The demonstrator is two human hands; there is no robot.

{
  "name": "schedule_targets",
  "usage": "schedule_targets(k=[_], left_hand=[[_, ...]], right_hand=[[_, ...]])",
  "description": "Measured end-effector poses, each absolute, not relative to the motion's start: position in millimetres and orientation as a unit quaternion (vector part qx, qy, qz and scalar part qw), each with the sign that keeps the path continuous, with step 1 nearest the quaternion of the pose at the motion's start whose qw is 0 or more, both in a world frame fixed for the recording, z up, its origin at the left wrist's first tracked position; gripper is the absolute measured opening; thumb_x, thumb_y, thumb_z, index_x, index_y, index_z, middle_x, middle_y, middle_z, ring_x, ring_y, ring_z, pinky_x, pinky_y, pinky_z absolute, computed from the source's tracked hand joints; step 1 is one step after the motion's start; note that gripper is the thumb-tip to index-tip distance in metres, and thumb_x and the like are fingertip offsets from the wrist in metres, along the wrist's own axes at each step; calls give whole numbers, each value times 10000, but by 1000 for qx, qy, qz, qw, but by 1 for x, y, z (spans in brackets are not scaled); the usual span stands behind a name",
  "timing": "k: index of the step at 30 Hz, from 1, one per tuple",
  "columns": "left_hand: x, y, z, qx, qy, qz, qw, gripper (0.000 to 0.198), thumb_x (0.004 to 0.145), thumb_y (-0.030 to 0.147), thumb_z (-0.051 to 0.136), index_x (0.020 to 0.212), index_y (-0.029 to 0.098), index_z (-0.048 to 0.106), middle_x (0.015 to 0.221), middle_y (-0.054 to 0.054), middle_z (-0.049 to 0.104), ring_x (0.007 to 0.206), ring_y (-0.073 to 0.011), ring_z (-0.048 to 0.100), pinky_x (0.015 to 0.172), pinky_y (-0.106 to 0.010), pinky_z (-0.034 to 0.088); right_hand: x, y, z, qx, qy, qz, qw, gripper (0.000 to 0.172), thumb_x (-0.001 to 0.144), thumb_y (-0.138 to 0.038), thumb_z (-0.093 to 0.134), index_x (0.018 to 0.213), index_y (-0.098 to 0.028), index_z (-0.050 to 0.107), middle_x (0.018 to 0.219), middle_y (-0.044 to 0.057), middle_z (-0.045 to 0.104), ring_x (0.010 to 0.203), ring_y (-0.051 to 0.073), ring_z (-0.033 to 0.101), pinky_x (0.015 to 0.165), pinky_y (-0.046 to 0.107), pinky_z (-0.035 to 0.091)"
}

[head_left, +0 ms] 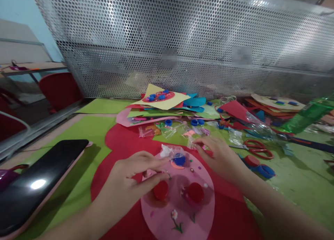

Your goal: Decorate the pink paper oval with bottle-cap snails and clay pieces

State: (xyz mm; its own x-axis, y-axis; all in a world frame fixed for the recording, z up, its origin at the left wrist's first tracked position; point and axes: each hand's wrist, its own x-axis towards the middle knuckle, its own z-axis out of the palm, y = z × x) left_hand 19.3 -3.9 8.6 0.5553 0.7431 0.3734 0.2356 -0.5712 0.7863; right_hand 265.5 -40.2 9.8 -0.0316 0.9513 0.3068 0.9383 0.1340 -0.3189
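Partly beneath the left fingers lies a decorated pink oval.

From my station I see a black phone at left, a red chair beyond it, and a green bottle at right.

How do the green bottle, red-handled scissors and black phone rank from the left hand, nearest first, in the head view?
1. Black phone, left of the left hand
2. Red-handled scissors, off to the right
3. Green bottle, far right, farther back
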Motion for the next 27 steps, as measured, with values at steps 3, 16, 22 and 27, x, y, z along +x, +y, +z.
schedule_targets(k=[3, 16, 22, 27], left_hand=[[21, -3, 8, 822, 303, 353, 328, 195, 788, 247, 610, 959, 307, 679, 777, 29, 670, 724, -109, 609, 622, -161, 486], [21, -5, 10, 818, 336, 321, 340, 323, 772, 225, 589, 1071, 341, 629, 831, 42, 683, 662, -101, 614, 627, -176, 503], [20, -7, 11, 812, 342, 317, 352, 348, 763, 245, 615, 1096, 345, 613, 807, 47, 688, 664, -95, 614, 643, -166, 494], [21, -9, 13, 812, 348, 308, 354, 341, 781, 273, 601, 1116, 341, 600, 816, 43, 690, 688, -101, 619, 648, -173, 496]], right_hand=[[263, -40, 10, -650, -725, 7, 227, 205, 856, -229, 413, 921, -186, 602, 936, 62, 671, 872, 214, 607, 797, 406, 444], [264, -39, 8, -653, -725, 9, 218, 200, 849, -225, 423, 909, -196, 612, 944, 69, 677, 860, 213, 612, 786, 397, 451], [271, -36, 1, -670, -716, -2, 198, 234, 850, -251, 423, 979, -197, 611, 1029, 83, 655, 943, 241, 594, 805, 405, 454], [278, -30, -11, -656, -738, -42, 155, 274, 848, -302, 470, 1071, -196, 590, 1102, 81, 639, 1030, 252, 561, 853, 427, 435]])
